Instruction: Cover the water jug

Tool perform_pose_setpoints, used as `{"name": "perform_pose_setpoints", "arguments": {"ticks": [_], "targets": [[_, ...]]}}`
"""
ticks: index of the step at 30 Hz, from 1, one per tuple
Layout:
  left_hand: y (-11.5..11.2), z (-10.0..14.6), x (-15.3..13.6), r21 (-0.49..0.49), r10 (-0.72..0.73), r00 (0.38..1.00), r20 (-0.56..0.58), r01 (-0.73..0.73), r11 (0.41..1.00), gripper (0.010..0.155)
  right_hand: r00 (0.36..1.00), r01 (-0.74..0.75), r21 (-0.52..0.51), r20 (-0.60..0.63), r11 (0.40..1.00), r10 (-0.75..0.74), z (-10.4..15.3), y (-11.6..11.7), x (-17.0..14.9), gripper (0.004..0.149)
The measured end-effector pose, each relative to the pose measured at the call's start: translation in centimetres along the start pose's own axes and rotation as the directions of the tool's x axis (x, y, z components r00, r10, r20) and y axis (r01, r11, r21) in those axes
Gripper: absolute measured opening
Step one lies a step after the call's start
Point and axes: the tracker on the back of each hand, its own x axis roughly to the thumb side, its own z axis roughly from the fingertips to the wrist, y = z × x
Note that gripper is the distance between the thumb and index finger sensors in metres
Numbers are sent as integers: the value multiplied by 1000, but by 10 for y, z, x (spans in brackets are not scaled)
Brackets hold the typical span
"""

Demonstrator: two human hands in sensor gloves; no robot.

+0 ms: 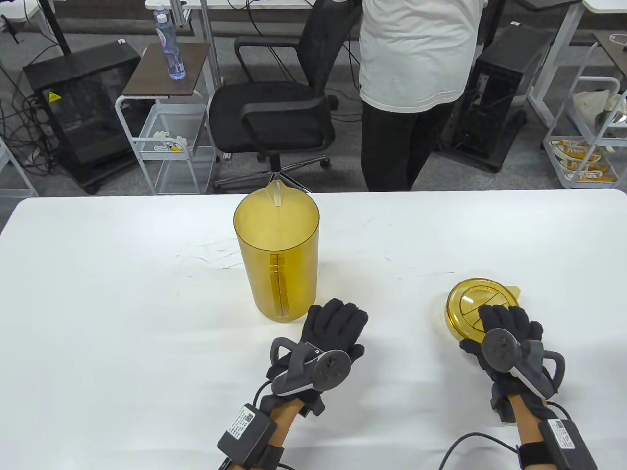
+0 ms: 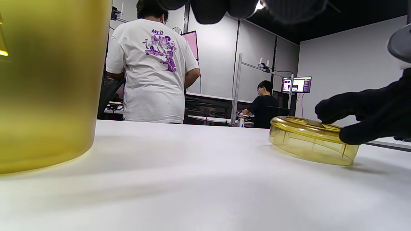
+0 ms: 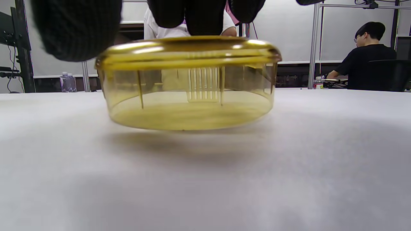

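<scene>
A tall translucent yellow water jug stands open-topped on the white table, its spout pointing away; in the left wrist view the jug fills the left side. Its round yellow lid lies to the right. My right hand grips the lid's near edge, fingers over the top and thumb against the rim. That grip also shows on the lid in the left wrist view and on the lid in the right wrist view. My left hand rests palm down just right of the jug's base, holding nothing.
Beyond the table's far edge stand a black office chair and a person in a white shirt. A small cart with a water bottle is at the back left. White tabletop lies between jug and lid.
</scene>
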Motion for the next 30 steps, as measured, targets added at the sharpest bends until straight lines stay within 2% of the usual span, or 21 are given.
{"name": "perform_pose_setpoints", "arguments": {"ticks": [11,18,25,30], "targets": [[0,0,-1,3,-1,1000,-4,1,1000,68,997,-68,59,-27,996,69,-3,6,3,77],[1,0,-1,3,-4,1000,-3,4,1000,68,996,-78,27,-33,997,79,-4,6,6,68],[0,0,-1,4,-6,1000,-4,6,1000,68,997,-69,3,-29,998,69,-5,7,6,65],[0,0,0,2,-5,1000,2,5,1000,68,996,-89,-50,19,995,90,-4,5,8,67]]}}
